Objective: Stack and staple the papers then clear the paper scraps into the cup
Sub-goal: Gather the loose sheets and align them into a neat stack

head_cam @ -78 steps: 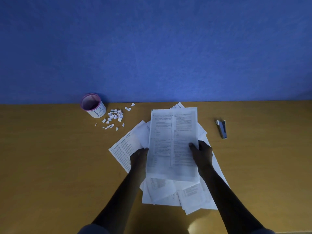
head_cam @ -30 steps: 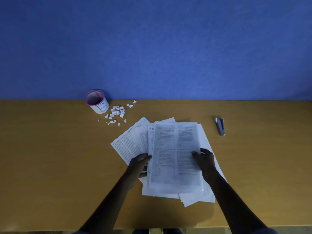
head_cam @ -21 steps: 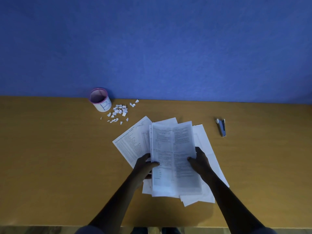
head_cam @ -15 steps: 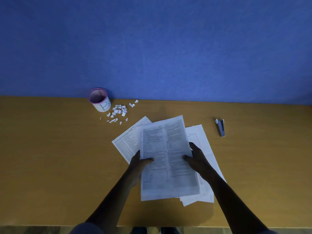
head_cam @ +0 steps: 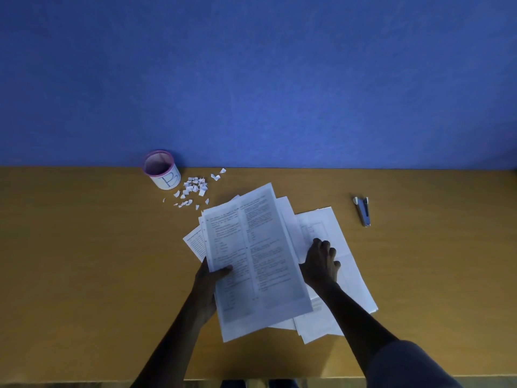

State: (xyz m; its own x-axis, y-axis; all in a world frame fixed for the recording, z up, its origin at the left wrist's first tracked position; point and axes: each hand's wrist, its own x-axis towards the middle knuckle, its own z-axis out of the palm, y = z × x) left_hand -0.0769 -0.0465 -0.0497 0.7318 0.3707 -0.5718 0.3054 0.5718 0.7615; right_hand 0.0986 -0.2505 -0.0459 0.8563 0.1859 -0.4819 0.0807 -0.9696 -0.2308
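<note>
My left hand (head_cam: 208,278) grips a sheaf of printed papers (head_cam: 251,256) by its left edge, thumb on top, tilted to the left above the table. My right hand (head_cam: 320,263) rests with bent fingers on loose white sheets (head_cam: 335,275) lying to the right; I cannot tell whether it holds one. Another printed sheet (head_cam: 194,242) peeks out at the left. A pile of small paper scraps (head_cam: 193,190) lies next to a white cup (head_cam: 162,170) with a pink rim, which stands upright at the back. A small stapler (head_cam: 362,210) lies at the right, apart from the papers.
The wooden table (head_cam: 84,261) runs back to a blue wall (head_cam: 251,79). Its near edge shows at the bottom of the view. Bare wood lies to the left of the papers and to the right past the stapler.
My right hand has let go of the sheaf and moved right onto the loose sheets. The sheaf, now held by the left hand alone, has swung further left.
</note>
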